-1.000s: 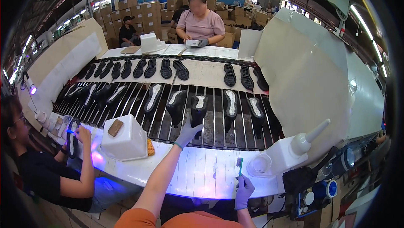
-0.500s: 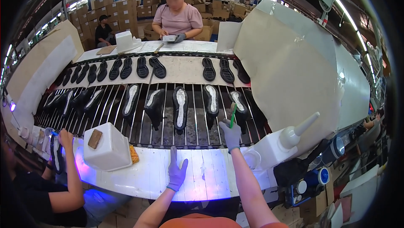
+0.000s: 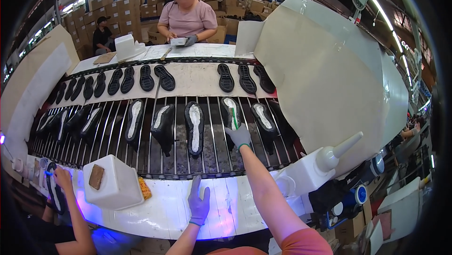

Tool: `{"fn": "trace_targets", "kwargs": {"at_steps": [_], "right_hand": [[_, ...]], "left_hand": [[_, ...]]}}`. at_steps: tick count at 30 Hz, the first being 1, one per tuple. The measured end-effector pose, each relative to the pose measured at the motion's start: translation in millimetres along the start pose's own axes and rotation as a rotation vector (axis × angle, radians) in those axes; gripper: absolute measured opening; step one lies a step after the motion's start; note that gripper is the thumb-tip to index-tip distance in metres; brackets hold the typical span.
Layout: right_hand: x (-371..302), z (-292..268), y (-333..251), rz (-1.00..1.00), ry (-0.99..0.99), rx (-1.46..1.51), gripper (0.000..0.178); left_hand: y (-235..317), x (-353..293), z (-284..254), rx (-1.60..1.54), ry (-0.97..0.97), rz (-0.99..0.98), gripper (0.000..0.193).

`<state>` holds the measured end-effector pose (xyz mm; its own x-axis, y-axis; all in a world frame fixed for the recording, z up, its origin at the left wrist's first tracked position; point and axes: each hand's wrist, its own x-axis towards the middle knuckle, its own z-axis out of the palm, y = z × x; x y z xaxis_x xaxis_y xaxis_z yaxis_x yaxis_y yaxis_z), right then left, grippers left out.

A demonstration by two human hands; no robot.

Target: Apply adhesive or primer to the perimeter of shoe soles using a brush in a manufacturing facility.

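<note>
In a pale glove, my right hand [image 3: 239, 136] is closed round a green-handled brush [image 3: 234, 120]. The brush head meets the white bottom of an upturned black shoe [image 3: 229, 104] on the metal rods. Just right of it lies another upturned shoe [image 3: 262, 115]; to the left are a broad one [image 3: 194, 122] and one tilted to the side [image 3: 162, 119]. My gloved left hand [image 3: 198, 203] rests at the white bench's [image 3: 179, 212] far edge, fingers stretched out and thumb apart, holding nothing.
Black soles [image 3: 226, 78] line a pale strip beyond the rods. A white square container [image 3: 113, 184] stands left, a white spouted bottle [image 3: 313, 168] right. A person in pink [image 3: 188, 17] works across the line; a co-worker's arm [image 3: 70, 203] holds another shoe at left.
My right hand has moved the brush from the right-hand shoe to the one left of it. The left hand stays open at the bench edge. The whole view has shifted slightly.
</note>
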<state>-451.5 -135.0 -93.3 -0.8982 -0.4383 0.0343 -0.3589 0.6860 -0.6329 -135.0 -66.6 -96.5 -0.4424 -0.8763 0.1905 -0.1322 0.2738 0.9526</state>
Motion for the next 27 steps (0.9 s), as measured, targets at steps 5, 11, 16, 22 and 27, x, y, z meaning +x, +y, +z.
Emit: {"fn": "trace_targets", "kwargs": {"at_steps": [5,11,16,22,27], "right_hand": [[6.1,-26.2,-0.9,0.079,-0.11,-0.028,0.075],[-31.6,-108.3,10.9,-0.125,-0.063,0.02,0.059],[-147.6,-197.5,4.8,-0.157,-0.527,0.684,0.034],[-246.1,-251.7,40.9,-0.062,-0.487,0.79,0.034],[-261.2,-266.1,118.6,0.083,-0.084,0.502,0.024]], "left_hand": [[-12.0,-1.9,1.9,0.052,0.004,0.054,0.046],[-9.7,-3.6,2.7,-0.006,-0.047,0.089,0.043],[14.5,-8.5,0.9,-0.448,-0.267,-0.06,0.065],[80.1,-56.3,5.6,-1.123,-0.112,-0.468,0.042],[29.3,-102.1,-24.0,-0.353,-0.098,0.093,0.051]]}}
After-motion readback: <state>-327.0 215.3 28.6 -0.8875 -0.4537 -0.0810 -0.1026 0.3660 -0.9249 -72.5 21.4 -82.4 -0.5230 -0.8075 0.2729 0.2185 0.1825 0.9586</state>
